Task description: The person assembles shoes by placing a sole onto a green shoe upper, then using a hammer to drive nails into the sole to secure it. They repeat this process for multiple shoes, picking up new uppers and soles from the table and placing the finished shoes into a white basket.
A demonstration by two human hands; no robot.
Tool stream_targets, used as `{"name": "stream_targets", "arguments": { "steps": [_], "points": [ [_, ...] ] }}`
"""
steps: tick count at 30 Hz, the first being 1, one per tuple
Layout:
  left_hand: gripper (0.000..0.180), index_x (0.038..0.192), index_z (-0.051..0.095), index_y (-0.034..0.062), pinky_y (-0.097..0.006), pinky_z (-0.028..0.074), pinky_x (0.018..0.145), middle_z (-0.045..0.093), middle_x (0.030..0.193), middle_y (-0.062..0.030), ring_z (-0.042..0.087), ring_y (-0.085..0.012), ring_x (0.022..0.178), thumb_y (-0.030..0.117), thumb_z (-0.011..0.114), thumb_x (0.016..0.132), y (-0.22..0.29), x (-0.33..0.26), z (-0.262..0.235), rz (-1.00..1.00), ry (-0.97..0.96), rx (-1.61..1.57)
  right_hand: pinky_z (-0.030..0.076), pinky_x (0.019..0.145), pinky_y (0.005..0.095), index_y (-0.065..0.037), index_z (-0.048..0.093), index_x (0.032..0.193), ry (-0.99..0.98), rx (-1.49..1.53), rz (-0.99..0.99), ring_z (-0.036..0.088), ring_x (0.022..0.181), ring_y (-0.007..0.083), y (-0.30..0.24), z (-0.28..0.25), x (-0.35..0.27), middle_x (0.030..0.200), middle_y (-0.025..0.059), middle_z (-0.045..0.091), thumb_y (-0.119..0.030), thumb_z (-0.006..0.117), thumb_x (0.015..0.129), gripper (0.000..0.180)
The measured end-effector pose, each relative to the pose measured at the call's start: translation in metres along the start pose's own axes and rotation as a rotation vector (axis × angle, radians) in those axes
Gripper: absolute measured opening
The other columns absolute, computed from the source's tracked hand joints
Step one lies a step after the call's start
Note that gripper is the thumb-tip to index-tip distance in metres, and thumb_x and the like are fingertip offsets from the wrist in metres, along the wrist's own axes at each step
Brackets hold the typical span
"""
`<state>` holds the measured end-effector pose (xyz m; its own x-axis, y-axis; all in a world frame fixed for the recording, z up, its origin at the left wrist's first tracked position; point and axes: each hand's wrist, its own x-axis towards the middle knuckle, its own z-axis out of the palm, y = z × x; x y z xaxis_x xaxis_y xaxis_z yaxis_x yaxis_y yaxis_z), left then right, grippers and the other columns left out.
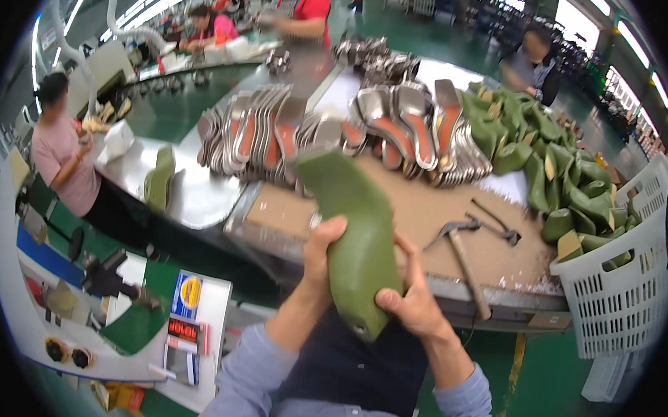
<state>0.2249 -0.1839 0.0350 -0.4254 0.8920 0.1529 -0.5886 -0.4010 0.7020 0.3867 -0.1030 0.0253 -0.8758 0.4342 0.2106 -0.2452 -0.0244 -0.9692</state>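
A green shoe last (362,247) is held up in front of my body, its wide flat end toward the table and its rounded end toward me. My left hand (322,254) grips it along the left side, thumb on top. On the right side my right hand (412,290) holds it lower down, the thumb pressed near the rounded end. The fingers underneath are partly hidden. Beyond the last, rows of silver and orange sole-shaped pieces (401,126) stand packed on the brown-topped table (423,205).
A hammer (469,270) and a pincer-like tool (497,221) lie on the table. At right, a white basket (606,295) borders a heap of green lasts (566,174). Another green last (159,178) stands left. A machine with a display (187,335) is lower left. Several people work around.
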Motion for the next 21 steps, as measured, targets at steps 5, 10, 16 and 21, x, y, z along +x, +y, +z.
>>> {"name": "stream_targets", "arguments": {
  "steps": [5,10,16,21],
  "points": [
    [0.072,0.154,0.029,0.0129,-0.049,0.051,0.101,0.058,0.133,-0.0191,0.057,-0.0366,0.126,0.049,0.058,0.099,0.046,0.008,0.006,0.564,-0.129,0.029,0.049,0.099,0.047,-0.007,0.041,0.127,0.047,-0.723,-0.54,0.061,0.116,0.0381,0.013,-0.02,0.017,0.128,0.0238,0.054,0.0,0.086,0.074,0.07],
    [0.032,0.13,0.047,0.012,-0.051,0.054,0.095,0.062,0.119,-0.0219,0.064,-0.0369,0.106,0.027,0.051,0.102,0.014,-0.019,-0.077,0.551,0.505,-0.074,0.047,0.097,0.0463,-0.01,0.055,0.118,-0.063,-0.84,-0.43,0.055,0.116,0.0391,0.059,0.002,0.029,0.126,0.018,0.055,-0.011,0.085,0.074,0.053],
    [0.047,0.139,0.045,0.004,-0.048,0.052,0.099,0.058,0.125,-0.021,0.061,-0.0346,0.114,0.007,0.048,0.092,0.025,-0.066,-0.118,0.497,0.701,0.168,0.048,0.096,0.0456,-0.01,0.055,0.122,-0.143,-0.925,-0.45,0.055,0.111,0.0388,0.077,0.023,0.035,0.123,0.0173,0.054,-0.005,0.084,0.069,0.06],
    [0.036,0.118,0.069,-0.0001,-0.037,0.051,0.097,0.069,0.114,-0.0188,0.068,-0.0284,0.103,-0.005,0.057,0.085,0.077,-0.023,-0.103,0.317,0.157,1.624,0.051,0.089,0.0453,-0.009,0.058,0.118,-0.124,-1.041,-0.425,0.055,0.104,0.0366,0.078,0.034,0.03,0.119,0.0164,0.055,-0.001,0.068,0.079,0.041]
  ]
}}
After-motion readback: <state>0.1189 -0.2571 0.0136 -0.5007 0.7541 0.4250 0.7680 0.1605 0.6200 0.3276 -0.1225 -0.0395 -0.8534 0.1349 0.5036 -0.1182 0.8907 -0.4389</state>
